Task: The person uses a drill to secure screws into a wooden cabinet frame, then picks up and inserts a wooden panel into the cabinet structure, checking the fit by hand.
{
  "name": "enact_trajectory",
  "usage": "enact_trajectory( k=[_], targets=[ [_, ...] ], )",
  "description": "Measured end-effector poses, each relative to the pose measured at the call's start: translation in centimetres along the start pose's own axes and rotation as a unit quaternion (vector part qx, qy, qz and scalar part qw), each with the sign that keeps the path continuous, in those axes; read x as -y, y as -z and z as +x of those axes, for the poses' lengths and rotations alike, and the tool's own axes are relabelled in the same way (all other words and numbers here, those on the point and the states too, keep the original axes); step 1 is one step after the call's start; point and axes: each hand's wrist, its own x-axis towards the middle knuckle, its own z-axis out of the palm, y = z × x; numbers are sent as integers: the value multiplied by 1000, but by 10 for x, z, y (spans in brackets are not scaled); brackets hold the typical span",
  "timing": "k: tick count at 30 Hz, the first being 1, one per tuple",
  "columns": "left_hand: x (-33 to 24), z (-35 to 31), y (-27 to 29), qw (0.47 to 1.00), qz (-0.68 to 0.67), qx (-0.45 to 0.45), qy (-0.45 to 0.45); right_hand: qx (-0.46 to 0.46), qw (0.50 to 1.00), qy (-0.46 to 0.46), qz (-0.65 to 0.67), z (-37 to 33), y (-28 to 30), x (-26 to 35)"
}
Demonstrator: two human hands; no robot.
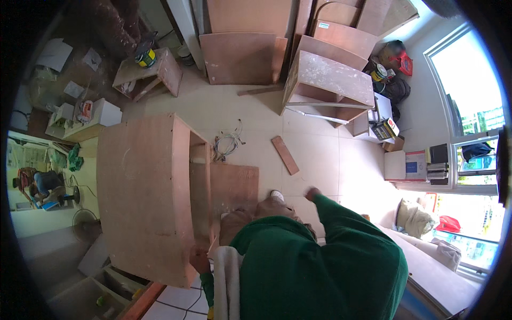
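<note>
My left hand (200, 260) is low beside the near right edge of a large plywood cabinet (136, 192). Its fingers are too indistinct to show whether they grip that edge. Off to the right, my right hand (313, 193) pokes out of a green sleeve above the tiled floor; how its fingers are set does not show. The cabinet's open side faces my legs, and a flat plywood sheet (234, 184) lies on the floor against it. A light-coloured cloth (228, 282) hangs by my left arm.
Coiled cables (228, 144) and a short wooden board (285, 154) lie on the floor ahead. Plywood panels (240, 58) lean at the back, near a paint-spattered wooden cabinet (333, 80). A small wooden stand (152, 74) holds a can. At far left, people (45, 184) are visible beyond an opening.
</note>
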Motion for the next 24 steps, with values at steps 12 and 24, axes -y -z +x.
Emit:
enact_trajectory(
  k=[12,24],
  targets=[
    [-19,-11,-111,977,62,196,51,90,884,-88,450,-147,-74,-36],
    [-21,120,-201,969,66,235,-25,-93,710,-12,698,38,249,28]
  ],
)
